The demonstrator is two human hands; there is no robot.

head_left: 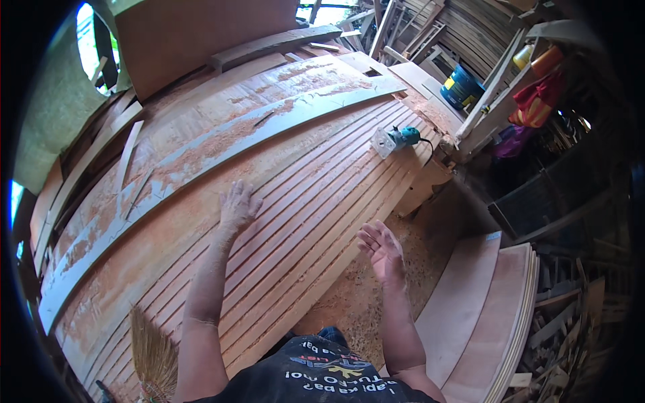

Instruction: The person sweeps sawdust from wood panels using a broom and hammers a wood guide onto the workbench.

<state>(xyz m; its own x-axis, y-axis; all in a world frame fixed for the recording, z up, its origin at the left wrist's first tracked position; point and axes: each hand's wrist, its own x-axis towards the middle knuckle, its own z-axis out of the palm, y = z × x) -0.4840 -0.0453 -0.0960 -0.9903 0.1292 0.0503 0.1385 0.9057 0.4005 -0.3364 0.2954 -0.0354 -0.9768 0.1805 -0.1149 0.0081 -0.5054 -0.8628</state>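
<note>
A long wooden panel with parallel cut grooves and scattered sawdust fills the middle of the head view. My left hand is over its grooved face, fingers apart and seemingly resting on it. My right hand is raised at the panel's near right edge, palm turned up, fingers loosely bent and holding nothing. A pale, dusty board runs along the panel's far side. A teal power tool with a clear base stands at the panel's right end. A straw broom lies at the lower left.
Plywood sheets lean or lie at the lower right beside wood offcuts. A blue bucket and red cloth are at upper right. Lumber is stacked behind them. A large brown board stands at the back.
</note>
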